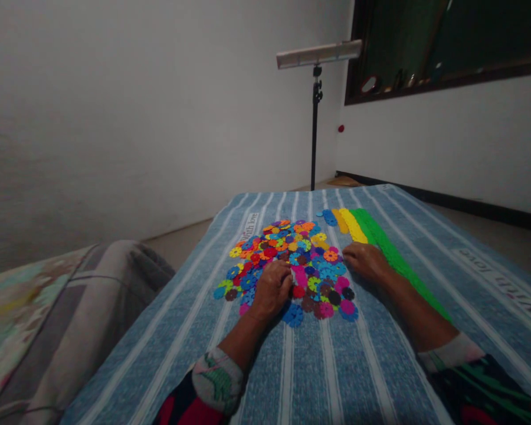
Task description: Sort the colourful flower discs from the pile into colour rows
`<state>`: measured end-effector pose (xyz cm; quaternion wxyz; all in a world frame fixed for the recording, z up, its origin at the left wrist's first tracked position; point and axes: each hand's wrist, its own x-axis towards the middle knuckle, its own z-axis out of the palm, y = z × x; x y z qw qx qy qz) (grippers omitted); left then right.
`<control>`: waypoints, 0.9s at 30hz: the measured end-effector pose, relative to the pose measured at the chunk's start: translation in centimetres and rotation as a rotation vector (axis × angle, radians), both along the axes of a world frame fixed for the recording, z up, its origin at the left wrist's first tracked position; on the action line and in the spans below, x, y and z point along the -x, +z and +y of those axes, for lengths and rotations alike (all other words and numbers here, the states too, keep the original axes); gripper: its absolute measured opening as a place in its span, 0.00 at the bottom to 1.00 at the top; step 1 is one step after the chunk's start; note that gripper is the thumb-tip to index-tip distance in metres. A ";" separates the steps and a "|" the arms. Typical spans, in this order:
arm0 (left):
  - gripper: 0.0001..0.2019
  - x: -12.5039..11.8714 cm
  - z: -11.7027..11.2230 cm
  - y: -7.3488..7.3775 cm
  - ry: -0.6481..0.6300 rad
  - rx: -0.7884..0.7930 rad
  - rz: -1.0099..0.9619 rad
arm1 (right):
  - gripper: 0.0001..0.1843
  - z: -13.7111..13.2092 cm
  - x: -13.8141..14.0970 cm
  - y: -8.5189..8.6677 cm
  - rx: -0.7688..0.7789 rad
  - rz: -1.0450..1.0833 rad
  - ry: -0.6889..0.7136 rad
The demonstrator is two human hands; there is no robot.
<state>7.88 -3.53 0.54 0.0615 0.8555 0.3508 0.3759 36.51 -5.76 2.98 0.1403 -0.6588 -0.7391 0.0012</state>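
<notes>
A loose pile of colourful notched plastic discs (312,271), the snowflake building kind, is spread over the table. My left hand (272,289) rests on the near left part of the pile with its fingers curled together; what they hold, if anything, is hidden. To the right of the pile is my right hand (365,260), fingers bent and pressed together at the near end of a yellow row of discs (351,226). Its fingertips hide whatever is between them. A long green row of discs (389,251) runs beside and partly behind my right forearm. Short orange and blue rows (330,218) lie left of the yellow one.
A blue striped cloth (194,336) covers the table. Beyond the far edge stands a black pole (314,130) carrying a flat light panel. Grey bedding (115,295) lies at the left. White walls and a dark-framed window (451,47) are behind.
</notes>
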 end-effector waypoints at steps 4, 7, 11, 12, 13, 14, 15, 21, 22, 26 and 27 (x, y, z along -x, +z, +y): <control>0.07 0.0 -0.1 0.0 0.010 0.028 0.024 | 0.17 -0.6 2.3 -0.4 0.022 -0.021 0.050; 0.07 -0.1 -0.2 0.1 0.008 0.032 0.044 | 0.16 -0.7 3.2 -0.7 0.057 -0.049 0.081; 0.07 -0.3 -0.4 0.0 -0.013 0.028 0.055 | 0.16 -0.7 3.7 -0.7 0.075 -0.050 0.097; 0.07 -0.3 -0.4 -0.1 -0.019 0.028 0.057 | 0.16 -0.7 3.8 -0.7 0.075 -0.045 0.100; 0.07 -0.4 -0.4 -0.1 -0.024 0.027 0.059 | 0.16 -0.8 3.9 -0.7 0.074 -0.041 0.103; 0.07 -0.4 -0.5 -0.1 -0.027 0.027 0.060 | 0.16 -0.9 4.0 -0.6 0.073 -0.036 0.108; 0.07 -0.5 -0.5 -0.2 -0.031 0.026 0.061 | 0.15 -0.9 4.1 -0.6 0.071 -0.029 0.114; 0.08 -0.7 -0.7 -0.4 -0.049 0.012 0.120 | 0.15 0.2 3.3 -0.5 0.004 0.062 0.048; 0.08 -0.7 -0.8 -0.5 -0.043 0.012 0.134 | 0.15 0.6 3.0 -0.4 -0.007 0.069 0.019; 0.08 -0.8 -1.0 -0.7 -0.010 0.023 0.184 | 0.15 3.2 2.1 0.1 0.007 0.046 -0.050; 0.09 -0.8 -1.1 -0.7 -0.006 0.026 0.189 | 0.15 3.9 2.0 0.2 0.022 0.033 -0.064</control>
